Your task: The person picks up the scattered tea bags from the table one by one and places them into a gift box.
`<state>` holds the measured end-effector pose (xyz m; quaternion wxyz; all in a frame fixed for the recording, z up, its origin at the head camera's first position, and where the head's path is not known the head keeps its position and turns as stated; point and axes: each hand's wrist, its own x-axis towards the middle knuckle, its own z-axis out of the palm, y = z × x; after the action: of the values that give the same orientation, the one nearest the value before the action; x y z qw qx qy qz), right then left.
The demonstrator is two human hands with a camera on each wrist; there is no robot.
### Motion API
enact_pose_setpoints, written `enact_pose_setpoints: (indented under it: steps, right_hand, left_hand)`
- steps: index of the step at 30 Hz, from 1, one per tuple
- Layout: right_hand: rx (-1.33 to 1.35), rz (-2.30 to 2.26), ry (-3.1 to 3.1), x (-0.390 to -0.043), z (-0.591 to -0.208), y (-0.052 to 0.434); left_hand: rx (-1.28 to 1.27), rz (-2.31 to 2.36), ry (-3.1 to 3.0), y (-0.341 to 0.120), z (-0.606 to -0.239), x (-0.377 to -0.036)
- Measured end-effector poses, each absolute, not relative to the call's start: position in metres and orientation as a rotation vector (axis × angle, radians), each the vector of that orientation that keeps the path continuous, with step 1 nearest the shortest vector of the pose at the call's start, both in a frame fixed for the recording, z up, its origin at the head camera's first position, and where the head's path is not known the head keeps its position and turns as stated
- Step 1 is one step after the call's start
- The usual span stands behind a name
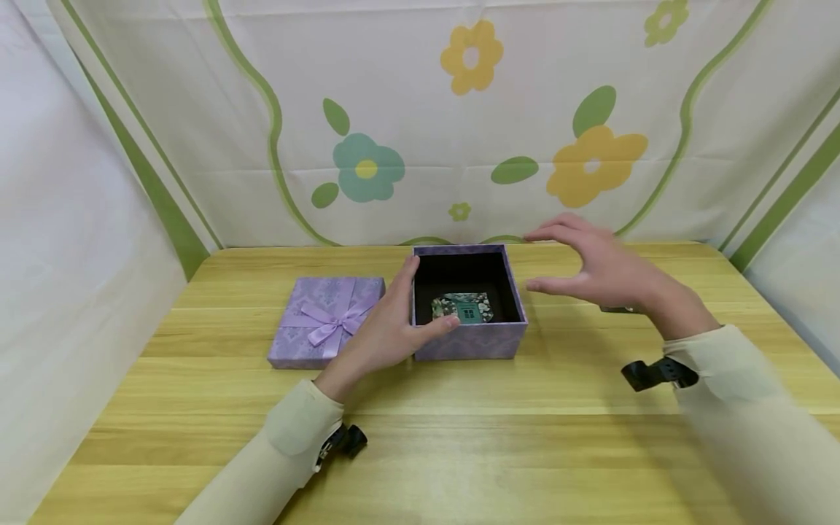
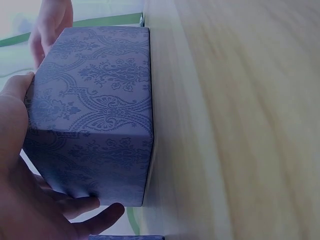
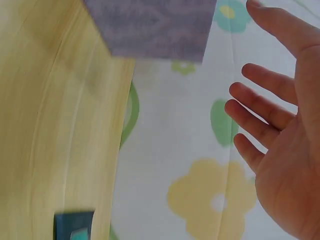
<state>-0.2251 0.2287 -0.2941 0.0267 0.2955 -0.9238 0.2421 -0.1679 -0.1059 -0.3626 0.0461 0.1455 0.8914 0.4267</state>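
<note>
A purple patterned gift box [image 1: 469,343] stands without its lid on the table, its inside black. Within it lies a small dark floral packet [image 1: 467,308] with a teal label. My left hand [image 1: 392,321] holds the box at its left side, thumb over the front rim and fingers along the outer left wall. To the right of the box, my right hand [image 1: 593,266] hovers with thumb and fingers spread, touching nothing; the right wrist view shows its palm bare. Below it, mostly hidden in the head view, lies a small dark item [image 3: 74,226] with a teal patch.
The matching purple lid [image 1: 321,324], tied with a lilac ribbon bow, lies left of the box, near my left forearm. A white curtain [image 1: 420,131] with printed flowers hangs just behind the wooden table [image 1: 472,452].
</note>
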Motion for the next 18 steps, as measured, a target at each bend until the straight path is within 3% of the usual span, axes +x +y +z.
enact_pose_setpoints:
  steps: [18]
  right_hand:
    - [0.647,0.742,-2.998,-0.233,-0.317,0.318]
  left_hand:
    - [0.429,1.300,2.717,-0.106,-0.362,-0.168]
